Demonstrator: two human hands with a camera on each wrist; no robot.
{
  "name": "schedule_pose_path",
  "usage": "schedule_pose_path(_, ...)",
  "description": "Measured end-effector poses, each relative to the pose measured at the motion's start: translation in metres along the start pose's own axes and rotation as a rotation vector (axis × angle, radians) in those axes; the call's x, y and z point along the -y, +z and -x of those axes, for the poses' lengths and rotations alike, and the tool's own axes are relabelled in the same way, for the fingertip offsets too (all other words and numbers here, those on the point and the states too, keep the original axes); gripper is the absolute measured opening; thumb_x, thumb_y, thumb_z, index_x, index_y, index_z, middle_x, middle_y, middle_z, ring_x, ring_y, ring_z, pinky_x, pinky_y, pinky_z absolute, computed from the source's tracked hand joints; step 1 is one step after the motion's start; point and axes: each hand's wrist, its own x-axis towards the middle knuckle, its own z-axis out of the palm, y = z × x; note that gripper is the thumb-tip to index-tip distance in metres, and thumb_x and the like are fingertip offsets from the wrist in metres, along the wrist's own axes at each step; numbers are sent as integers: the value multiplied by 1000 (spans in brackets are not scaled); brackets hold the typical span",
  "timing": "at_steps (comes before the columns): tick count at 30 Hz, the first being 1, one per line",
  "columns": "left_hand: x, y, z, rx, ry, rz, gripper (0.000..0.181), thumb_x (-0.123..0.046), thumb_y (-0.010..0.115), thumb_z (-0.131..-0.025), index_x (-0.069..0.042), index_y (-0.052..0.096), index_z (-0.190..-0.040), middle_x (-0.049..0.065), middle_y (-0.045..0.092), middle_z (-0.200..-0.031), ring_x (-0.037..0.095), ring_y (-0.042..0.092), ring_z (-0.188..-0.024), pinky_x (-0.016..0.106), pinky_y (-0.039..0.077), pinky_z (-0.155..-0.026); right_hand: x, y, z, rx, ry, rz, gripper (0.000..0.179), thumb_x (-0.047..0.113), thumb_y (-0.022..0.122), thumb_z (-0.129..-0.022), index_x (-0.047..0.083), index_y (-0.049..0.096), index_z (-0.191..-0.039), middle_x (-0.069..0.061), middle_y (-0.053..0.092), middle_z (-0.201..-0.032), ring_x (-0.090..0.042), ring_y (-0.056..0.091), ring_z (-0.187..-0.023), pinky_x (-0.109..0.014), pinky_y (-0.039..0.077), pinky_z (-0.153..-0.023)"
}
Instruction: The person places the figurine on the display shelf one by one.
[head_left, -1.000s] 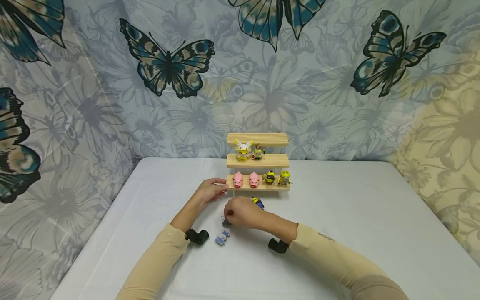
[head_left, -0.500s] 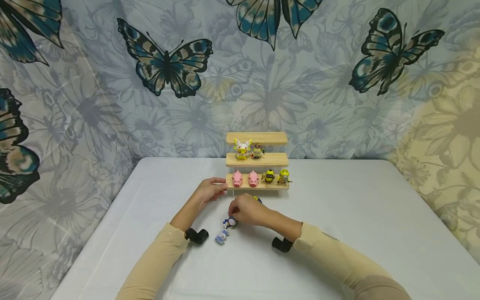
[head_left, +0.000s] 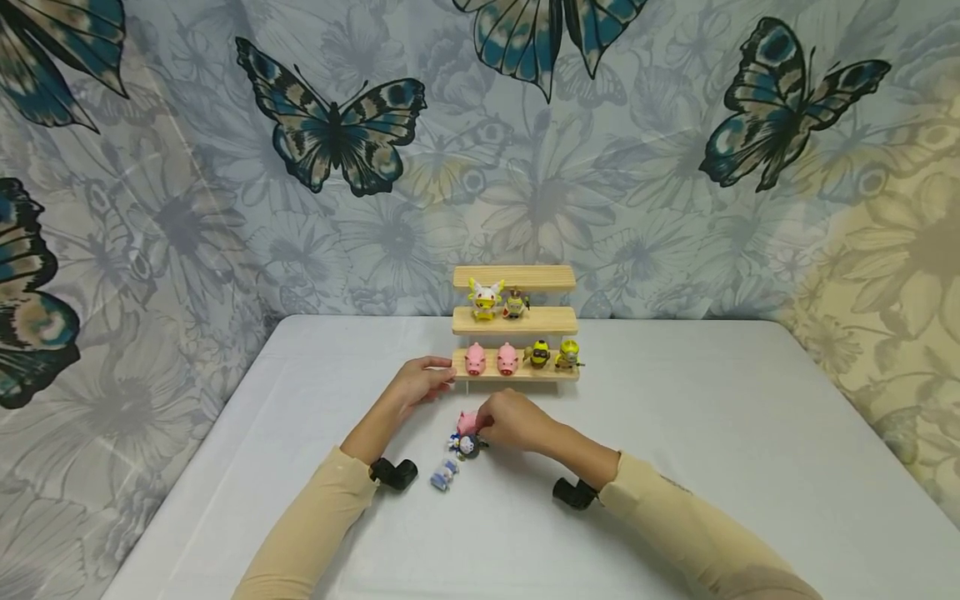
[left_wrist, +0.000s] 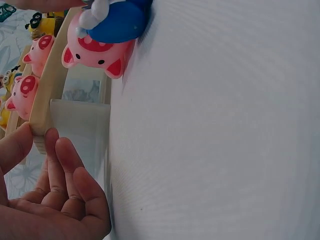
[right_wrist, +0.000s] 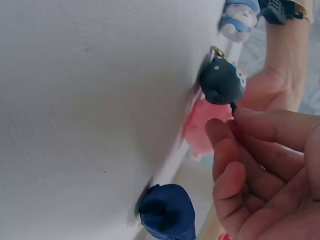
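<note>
My left hand [head_left: 423, 381] holds the left end of the lower board of a wooden tiered display stand [left_wrist: 45, 107], thumb on one face and fingertips on the other. In front of the stand, my right hand [head_left: 513, 421] has its fingers curled, with thumb and fingertip pinching a thin black part of a small dark-headed figurine [right_wrist: 222, 82]. Behind that figurine lies a pink pig figurine [head_left: 467, 422], partly hidden by the right hand. A light blue and white figurine [head_left: 444, 475] lies nearer the front. Close to the right hand is a dark blue figurine [right_wrist: 170, 210].
Two pink pigs [head_left: 491, 360] and two yellow-and-black figurines [head_left: 553, 356] stand on the lower board. A white-and-yellow horned figurine [head_left: 485, 300] and a small yellow figurine [head_left: 515, 303] occupy the middle board. A patterned butterfly cloth [head_left: 337, 142] hangs behind the white table [head_left: 712, 433].
My right hand has moved right, bringing the pink pig into view. The dark-headed figurine has shifted slightly right and turned. My left hand stays at the stand's edge.
</note>
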Motion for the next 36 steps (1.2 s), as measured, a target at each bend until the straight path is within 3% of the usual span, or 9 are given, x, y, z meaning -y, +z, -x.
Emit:
schedule_pose_path(9,-3,0,-1,-12,-4,-1,38,-20,65,-93,-7,60,-128,-6,70,-81,6,62,-72,22,44,-63,-3,5,2,85,111,-12,16,10,77,-78,8,70,-64,3,61,-59,-7,47,-54,-21,39,-54)
schedule_pose_path(18,-3,0,-1,-7,-1,-5,37,-21,65,-93,-7,60,-128,-7,70,-80,5,62,-72,22,44,-63,-2,9,2,39,54,3,13,7,72,-81,7,72,-68,4,61,-60,-6,45,-56,-21,37,-55)
schedule_pose_path(29,-2,-1,1,-8,-2,-11,37,-20,65,-94,-7,60,-128,-7,71,-82,4,62,-72,22,44,-64,-5,-11,10,-101,-42,9,8,6,67,-83,5,75,-85,1,70,-74,-3,51,-63,-20,45,-60)
schedule_pose_path(36,-1,0,2,9,-9,1,38,-21,65,-94,-8,59,-129,-6,71,-87,5,62,-75,23,44,-66,-3,-27,15,-110,-103,31,7,8,68,-84,7,74,-86,2,68,-78,-6,52,-69,-19,43,-63)
